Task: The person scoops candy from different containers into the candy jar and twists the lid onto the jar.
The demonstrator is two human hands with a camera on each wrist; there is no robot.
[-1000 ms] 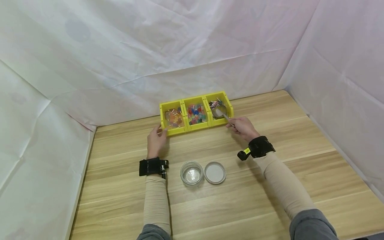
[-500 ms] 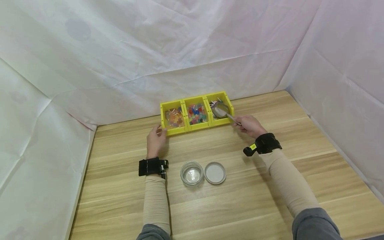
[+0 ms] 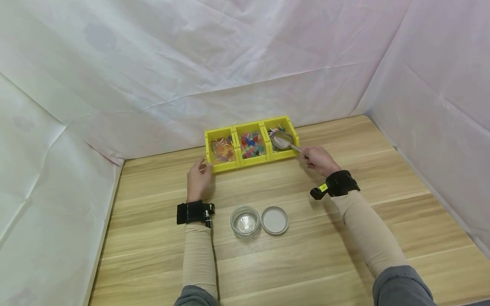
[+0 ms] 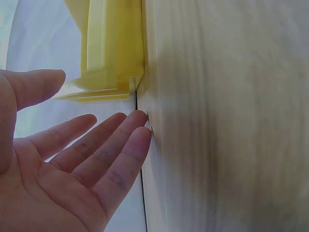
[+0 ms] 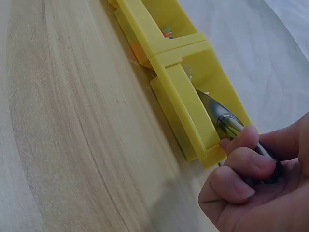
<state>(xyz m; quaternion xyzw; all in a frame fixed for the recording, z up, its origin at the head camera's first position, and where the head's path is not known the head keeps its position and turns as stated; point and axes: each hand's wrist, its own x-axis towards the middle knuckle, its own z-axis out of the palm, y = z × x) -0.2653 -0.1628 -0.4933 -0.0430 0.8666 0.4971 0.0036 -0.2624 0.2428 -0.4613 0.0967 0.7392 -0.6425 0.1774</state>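
Observation:
My right hand (image 3: 320, 161) grips the handle of a metal scoop (image 3: 282, 140), fingers curled round it in the right wrist view. The scoop's bowl lies inside the right yellow bin (image 5: 188, 106), among small dark and striped wrapped pieces. Two more yellow bins stand joined to it, the middle one holding colourful pieces (image 3: 251, 145) with white sticks and the left one orange and pink pieces (image 3: 223, 149). Beside the row's left end is my left hand (image 4: 72, 169), fingers extended and thumb apart, with nothing held; whether it touches the bin (image 4: 113, 48), I cannot tell.
Closer to me on the wooden table (image 3: 153, 263) stands a clear round jar (image 3: 245, 221), with a round lid (image 3: 274, 220) lying flat to its right. White cloth (image 3: 183, 55) rises behind the bins and along both sides.
My right hand has shifted a little to the right with the scoop, and the scoop's bowl has moved slightly right inside the right bin. My left hand stays nearly still.

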